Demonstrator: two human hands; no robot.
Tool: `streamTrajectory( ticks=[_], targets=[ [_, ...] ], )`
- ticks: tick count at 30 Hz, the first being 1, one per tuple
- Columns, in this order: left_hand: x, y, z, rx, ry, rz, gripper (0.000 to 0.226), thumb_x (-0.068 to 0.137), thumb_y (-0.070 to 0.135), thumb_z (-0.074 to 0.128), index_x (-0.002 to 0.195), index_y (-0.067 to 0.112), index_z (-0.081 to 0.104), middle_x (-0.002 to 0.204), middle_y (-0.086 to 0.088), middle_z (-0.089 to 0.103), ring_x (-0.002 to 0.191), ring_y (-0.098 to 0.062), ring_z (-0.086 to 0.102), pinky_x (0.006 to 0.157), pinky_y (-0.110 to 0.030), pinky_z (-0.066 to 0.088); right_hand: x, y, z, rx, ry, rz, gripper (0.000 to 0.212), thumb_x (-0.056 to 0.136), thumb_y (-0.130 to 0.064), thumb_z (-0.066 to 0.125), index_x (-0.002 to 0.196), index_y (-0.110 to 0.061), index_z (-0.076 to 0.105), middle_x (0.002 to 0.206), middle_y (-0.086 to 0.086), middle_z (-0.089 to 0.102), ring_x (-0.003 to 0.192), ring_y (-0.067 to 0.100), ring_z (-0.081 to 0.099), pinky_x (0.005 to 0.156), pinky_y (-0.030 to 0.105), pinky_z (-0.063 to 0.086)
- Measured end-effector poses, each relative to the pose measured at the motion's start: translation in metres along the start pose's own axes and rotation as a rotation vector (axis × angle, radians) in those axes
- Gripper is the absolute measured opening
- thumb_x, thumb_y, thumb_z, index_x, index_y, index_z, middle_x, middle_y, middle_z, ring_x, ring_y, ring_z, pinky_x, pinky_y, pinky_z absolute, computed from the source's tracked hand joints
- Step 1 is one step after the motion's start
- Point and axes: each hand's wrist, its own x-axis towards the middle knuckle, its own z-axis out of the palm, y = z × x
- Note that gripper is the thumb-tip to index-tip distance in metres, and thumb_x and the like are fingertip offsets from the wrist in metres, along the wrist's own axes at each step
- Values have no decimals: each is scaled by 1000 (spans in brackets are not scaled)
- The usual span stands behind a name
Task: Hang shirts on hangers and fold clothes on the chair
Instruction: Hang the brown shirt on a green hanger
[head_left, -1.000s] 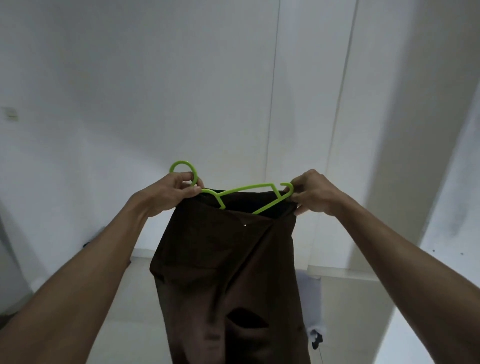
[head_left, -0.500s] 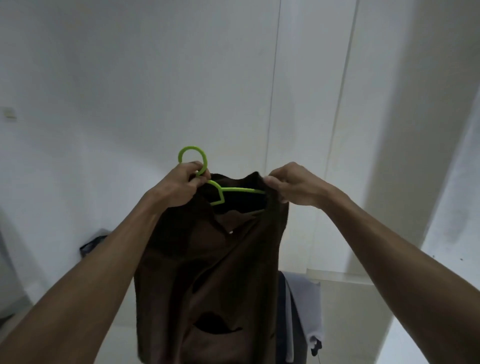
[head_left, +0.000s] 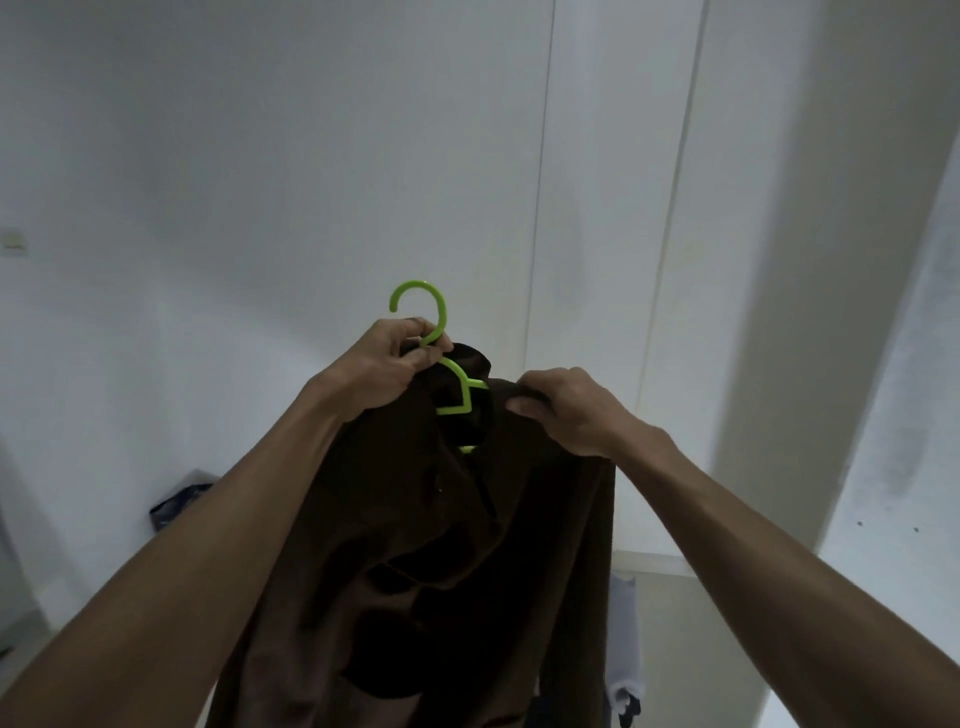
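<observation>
A dark brown shirt (head_left: 441, 545) hangs in front of me at chest height, draped over a bright green plastic hanger (head_left: 452, 384). Only the hanger's hook and a bit of its neck and bar show above the collar; the rest is inside the shirt. My left hand (head_left: 384, 369) grips the base of the hook together with the collar cloth. My right hand (head_left: 566, 410) pinches the shirt's right shoulder cloth, just right of the collar opening.
White walls and a white pillar (head_left: 810, 312) stand ahead. A pale grey garment (head_left: 626, 649) hangs low behind the shirt at the right. A dark blue item (head_left: 179, 501) lies on the floor at the left.
The shirt and hanger rose and turned. My right hand pulled the shoulder cloth over the hanger's right end, which now lies hidden; the hook stands higher above my left hand.
</observation>
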Motion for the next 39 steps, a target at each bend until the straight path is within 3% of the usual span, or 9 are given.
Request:
streamTrajectory(
  ticks=[4,8,15,20,26,29,33,36,39],
  targets=[
    [5,-1,-5,10,-25,-30,41,94,31,67,132,31,51,103,-8,72,100,-21,69,95,-40,53,5,0,0,96,178,18,16,92,-48,61,100,-34,64,96,-9,68,90,16,60,76,37,51],
    [-12,-26,-12,265,28,-71,68,66,51,87,119,32,48,111,6,66,99,-10,66,84,-30,56,2,29,-27,225,263,73,12,88,-45,69,92,-34,69,84,-13,68,82,9,64,74,33,52],
    [-7,-52,11,381,368,176,19,93,29,66,106,15,71,93,0,70,86,-21,65,76,-38,53,-13,41,-55,364,279,84,9,90,-31,72,92,-24,75,81,-8,71,77,6,66,67,21,48],
    [14,-22,14,342,499,162,34,103,33,48,86,8,63,73,-6,63,71,-28,59,65,-36,43,-26,46,-67,370,257,79,5,90,-29,72,90,-26,75,77,-10,70,72,2,64,65,18,46],
    [23,2,4,281,286,-109,67,85,71,54,70,6,59,63,-3,57,55,-18,53,55,-30,38,-40,53,-73,377,298,145,8,89,-32,73,86,-25,75,74,-7,70,68,5,65,63,25,50],
    [18,0,15,215,45,29,38,88,56,62,90,18,62,80,-3,65,69,-17,61,61,-31,47,-44,53,-71,456,321,196,8,89,-31,72,88,-23,75,80,-2,73,77,15,70,72,35,57],
    [15,5,28,287,92,175,24,95,34,63,79,17,55,70,1,55,61,-12,50,57,-26,39,-44,54,-73,467,279,214,9,89,-30,72,91,-21,75,83,-1,74,80,17,71,80,44,58],
    [15,8,31,186,128,186,29,95,33,63,72,19,55,66,2,53,60,-13,49,58,-31,39,-36,44,-87,395,204,211,39,88,-41,72,123,-26,65,109,-6,71,90,10,68,83,35,58],
    [15,7,37,181,113,174,34,93,39,66,67,19,55,62,4,51,58,-14,48,58,-36,39,-13,15,-99,710,183,195,70,93,-47,64,151,-25,32,127,-1,62,113,15,63,96,39,51]
  ],
)
